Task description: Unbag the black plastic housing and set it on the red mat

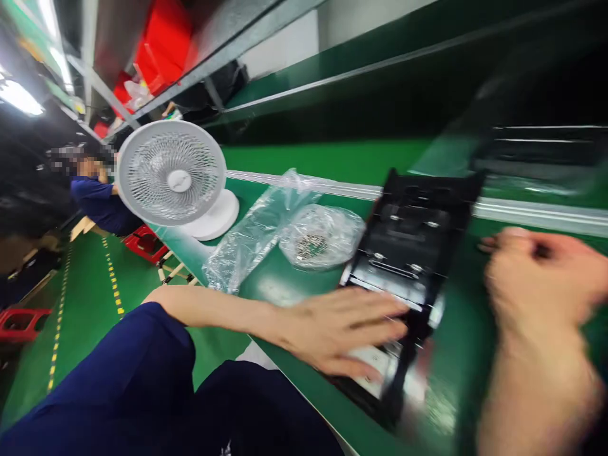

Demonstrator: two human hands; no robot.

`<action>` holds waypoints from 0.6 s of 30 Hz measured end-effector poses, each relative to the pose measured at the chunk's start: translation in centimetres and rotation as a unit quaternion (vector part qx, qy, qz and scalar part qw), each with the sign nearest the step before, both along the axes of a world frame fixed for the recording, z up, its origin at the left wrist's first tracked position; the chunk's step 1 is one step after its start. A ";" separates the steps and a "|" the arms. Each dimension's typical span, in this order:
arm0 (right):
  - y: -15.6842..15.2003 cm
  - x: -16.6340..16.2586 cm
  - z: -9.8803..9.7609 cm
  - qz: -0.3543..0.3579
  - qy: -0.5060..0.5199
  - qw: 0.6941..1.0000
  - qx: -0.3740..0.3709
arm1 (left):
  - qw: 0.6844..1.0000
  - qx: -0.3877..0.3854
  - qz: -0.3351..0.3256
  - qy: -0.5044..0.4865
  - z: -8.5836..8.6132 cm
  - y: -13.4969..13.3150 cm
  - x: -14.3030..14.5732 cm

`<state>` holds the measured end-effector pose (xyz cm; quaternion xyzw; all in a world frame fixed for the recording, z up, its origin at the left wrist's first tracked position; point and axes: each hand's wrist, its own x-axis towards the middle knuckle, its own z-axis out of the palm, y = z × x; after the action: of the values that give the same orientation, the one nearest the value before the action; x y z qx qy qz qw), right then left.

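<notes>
black frame: your black plastic frame (403,253) lies flat on the green belt (342,158), right in front of you between your two hands.
long axis: it runs from the near edge of the belt away from you, tilting toward the upper right; the far end sits by the silver rail (541,212).
left hand: your left hand (339,332) lies flat with fingers stretched out, pressing on the near end of the frame.
right hand: your right hand (532,278) is blurred and curled just right of the frame; you cannot tell whether it pinches anything.
beside the frame: a bagged round part (323,237) and a crumpled clear bag (256,231) lie to the left, close to the frame.
fan: a white desk fan (173,174) stands upright further left on the belt.
room: a green floor with yellow dashed lines, red stools, red bins on a shelf overhead, and a seated person in blue (102,202) far left.
</notes>
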<state>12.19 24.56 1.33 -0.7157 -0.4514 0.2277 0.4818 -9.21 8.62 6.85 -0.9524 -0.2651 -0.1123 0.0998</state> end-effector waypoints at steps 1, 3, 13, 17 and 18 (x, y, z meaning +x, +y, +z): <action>-0.5 0.2 0.6 -0.012 0.009 0.999 -0.036 | 0.999 0.004 0.010 -0.048 0.2 0.7 0.0; -1.0 0.1 1.5 0.008 0.007 0.999 -0.034 | 0.995 0.002 0.036 -0.097 0.3 2.2 -0.1; -0.7 0.6 -1.4 0.034 0.018 0.999 0.026 | 0.998 -0.024 0.064 0.008 -0.7 5.1 1.2; -0.5 0.6 -1.6 0.044 0.011 0.999 0.026 | 0.997 0.015 0.063 0.035 -1.2 5.0 1.5; -0.5 0.6 -1.6 0.044 0.012 0.999 0.030 | 0.997 0.022 0.062 0.040 -1.3 5.1 1.5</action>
<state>12.75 24.07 -0.29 -0.6777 -0.4832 0.2438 0.4979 -7.71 13.71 5.60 -0.9354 -0.3172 -0.0731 0.1382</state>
